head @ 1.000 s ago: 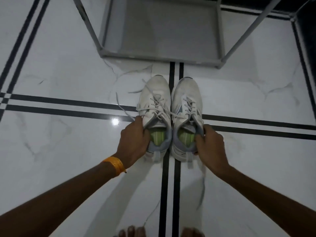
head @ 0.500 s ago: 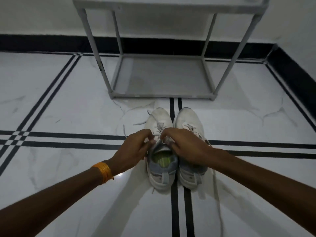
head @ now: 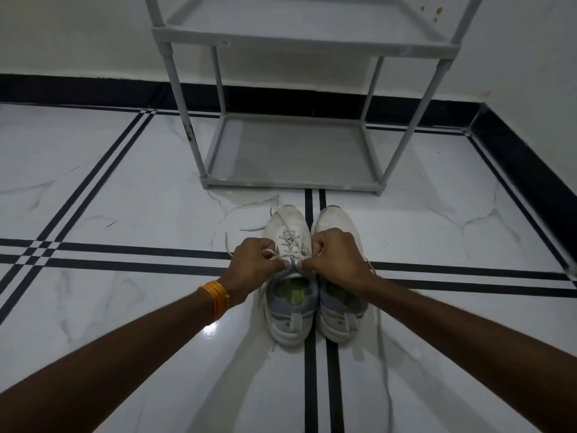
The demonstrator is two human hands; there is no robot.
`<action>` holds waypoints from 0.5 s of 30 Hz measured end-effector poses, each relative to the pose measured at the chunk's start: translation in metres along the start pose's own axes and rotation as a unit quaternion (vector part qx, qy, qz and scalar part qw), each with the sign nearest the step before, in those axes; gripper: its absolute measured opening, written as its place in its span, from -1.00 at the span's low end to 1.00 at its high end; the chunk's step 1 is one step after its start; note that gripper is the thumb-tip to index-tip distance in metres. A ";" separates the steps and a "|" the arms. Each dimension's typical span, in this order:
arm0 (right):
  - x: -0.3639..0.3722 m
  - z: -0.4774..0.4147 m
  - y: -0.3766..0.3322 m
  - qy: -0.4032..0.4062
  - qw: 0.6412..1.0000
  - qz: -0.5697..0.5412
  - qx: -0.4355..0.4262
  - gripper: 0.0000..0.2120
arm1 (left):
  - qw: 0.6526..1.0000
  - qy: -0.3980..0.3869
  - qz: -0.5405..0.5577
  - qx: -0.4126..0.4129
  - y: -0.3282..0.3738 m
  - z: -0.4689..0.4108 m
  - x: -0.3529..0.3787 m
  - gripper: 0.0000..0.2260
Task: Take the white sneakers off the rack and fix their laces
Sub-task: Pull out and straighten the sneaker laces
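Note:
Two white sneakers with grey heels and green insoles stand side by side on the floor, toes pointing at the rack. The left sneaker is the one both hands work on. My left hand pinches a white lace end at the shoe's left side. My right hand grips the other lace end over the tongue and covers the middle of the right sneaker. A loose lace trails on the floor left of the toe. Another lace hangs down the right shoe's outer side.
A grey two-shelf shoe rack stands just beyond the sneakers, both shelves bare. The white marble floor has black double stripes. A black skirting and white wall close off the right side and the back.
Both hands left the sneakers' heels and moved onto the left sneaker's laces, then pulled apart a little with the lace ends. The head tilted up, showing more of the rack.

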State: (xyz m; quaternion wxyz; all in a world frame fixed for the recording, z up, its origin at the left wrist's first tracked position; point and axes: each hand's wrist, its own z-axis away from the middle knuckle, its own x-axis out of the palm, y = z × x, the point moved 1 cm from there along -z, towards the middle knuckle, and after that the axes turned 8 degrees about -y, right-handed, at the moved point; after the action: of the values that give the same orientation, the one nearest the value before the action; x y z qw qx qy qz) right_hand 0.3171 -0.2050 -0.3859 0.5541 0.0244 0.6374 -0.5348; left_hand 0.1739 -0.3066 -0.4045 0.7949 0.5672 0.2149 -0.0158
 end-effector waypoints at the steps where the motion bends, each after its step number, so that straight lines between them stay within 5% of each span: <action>1: 0.003 0.000 -0.001 0.004 1.000 0.004 -0.002 -0.64 | 1.000 0.009 -0.005 0.001 -0.002 -0.001 0.003 -0.73; 8: 0.006 0.001 0.005 0.003 0.997 0.055 -0.050 -0.68 | 0.996 0.036 -0.077 0.016 -0.008 -0.002 0.002 -0.79; 15: -0.054 0.012 -0.005 -0.069 0.966 0.234 -0.085 -0.54 | 0.958 0.065 -0.270 0.072 0.023 0.011 -0.039 -0.55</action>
State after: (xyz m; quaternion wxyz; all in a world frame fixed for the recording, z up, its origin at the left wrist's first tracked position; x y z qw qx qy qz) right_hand 0.3429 -0.1853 -0.3412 0.7065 0.0889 0.6174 -0.3342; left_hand 0.1483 -0.3166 -0.3671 0.7023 0.5440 0.4091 -0.2084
